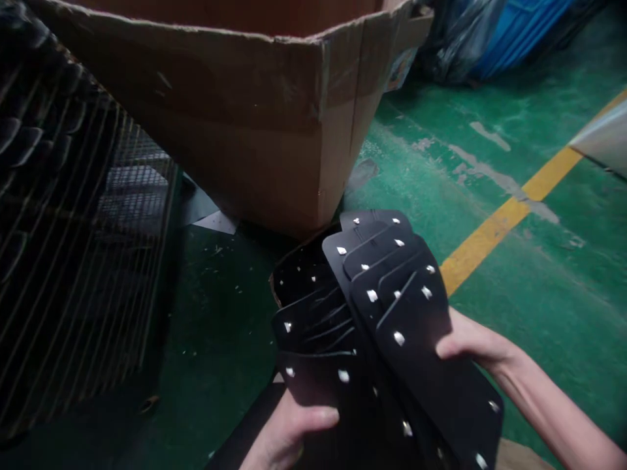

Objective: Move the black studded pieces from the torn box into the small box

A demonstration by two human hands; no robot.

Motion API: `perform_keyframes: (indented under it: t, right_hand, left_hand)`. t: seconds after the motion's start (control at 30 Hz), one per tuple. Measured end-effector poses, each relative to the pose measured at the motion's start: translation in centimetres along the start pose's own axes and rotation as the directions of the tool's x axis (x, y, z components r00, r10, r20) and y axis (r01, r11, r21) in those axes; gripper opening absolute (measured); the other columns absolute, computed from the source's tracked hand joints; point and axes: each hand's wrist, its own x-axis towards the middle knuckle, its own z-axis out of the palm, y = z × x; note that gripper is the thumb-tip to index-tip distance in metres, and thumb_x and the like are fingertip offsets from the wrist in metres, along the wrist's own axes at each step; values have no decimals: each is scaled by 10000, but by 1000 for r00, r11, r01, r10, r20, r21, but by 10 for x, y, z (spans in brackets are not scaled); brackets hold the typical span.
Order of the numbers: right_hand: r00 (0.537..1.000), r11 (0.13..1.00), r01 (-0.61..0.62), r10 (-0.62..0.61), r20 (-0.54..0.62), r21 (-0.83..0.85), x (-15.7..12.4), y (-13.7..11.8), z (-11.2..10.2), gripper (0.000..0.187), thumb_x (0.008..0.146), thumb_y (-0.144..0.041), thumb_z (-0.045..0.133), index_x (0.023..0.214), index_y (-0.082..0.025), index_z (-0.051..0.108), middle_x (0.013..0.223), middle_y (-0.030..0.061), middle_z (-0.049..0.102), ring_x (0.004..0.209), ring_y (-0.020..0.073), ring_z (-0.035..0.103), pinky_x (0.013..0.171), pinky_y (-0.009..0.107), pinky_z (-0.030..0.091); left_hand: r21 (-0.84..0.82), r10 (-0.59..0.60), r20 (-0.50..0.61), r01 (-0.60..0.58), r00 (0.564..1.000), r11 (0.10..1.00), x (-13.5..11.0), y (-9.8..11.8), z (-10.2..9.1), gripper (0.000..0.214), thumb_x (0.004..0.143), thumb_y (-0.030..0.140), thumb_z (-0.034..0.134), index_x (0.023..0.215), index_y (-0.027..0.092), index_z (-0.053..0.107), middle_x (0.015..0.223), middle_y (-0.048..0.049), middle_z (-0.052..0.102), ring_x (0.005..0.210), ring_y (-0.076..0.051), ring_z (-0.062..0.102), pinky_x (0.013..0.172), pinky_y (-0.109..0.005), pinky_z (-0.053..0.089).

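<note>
I hold a fanned stack of flat black plastic sheets [382,313] with small punched holes, low in the middle of the view. My left hand [289,434] grips the stack's lower left edge, thumb lying across the top sheet. My right hand [473,343] clasps the right side, its fingers curled under the sheets. The sheets spread out toward a large cardboard box [235,124] just beyond them.
A black wire-mesh rack [83,261] stands at the left with dark parts stacked above it. The floor is green [539,307] with a yellow line [509,215] running diagonally at right. Blue and black plastic bags [490,32] lie at the top right.
</note>
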Motion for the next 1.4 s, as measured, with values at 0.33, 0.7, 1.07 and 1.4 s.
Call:
perform_keyframes:
  t: [0.33,0.7,1.07,1.4]
  right_hand:
    - [670,696,-356,-275,-689,-624,276,67,-33,759,830,-585,553,1421,-133,403,1360,274,511,1268,407,504,1067,616,394]
    - [599,537,-167,-611,-518,-827,251,93,6,610,914,-550,433,1430,-225,408,1498,164,409,1398,310,380,1157,510,363]
    - [569,495,-121,-675,-469,-860,262,100,8,577,923,-537,434,1437,-278,396,1539,119,383,1452,311,305,1185,541,319]
    - [529,512,-129,-689,-495,-849,279,24,-65,598,924,-469,454,1423,-142,407,1486,167,452,1394,291,399,1173,478,358]
  left_hand:
    - [83,237,-625,-238,744,968,198,24,-126,585,680,354,856,1203,210,636,1239,-109,688,1101,-239,671,1036,-413,532]
    - [-58,86,-742,-192,665,980,211,34,-120,549,617,285,897,1109,175,680,1183,-118,711,1039,-245,695,1016,-422,550]
    - [423,385,-686,-91,618,901,201,47,-107,596,744,402,790,1235,162,554,1216,-141,666,1094,-250,661,1045,-467,511]
    - [518,178,-745,390,643,761,113,-30,-113,948,758,519,731,1478,129,253,1425,-236,473,1281,-319,540,1036,-421,505]
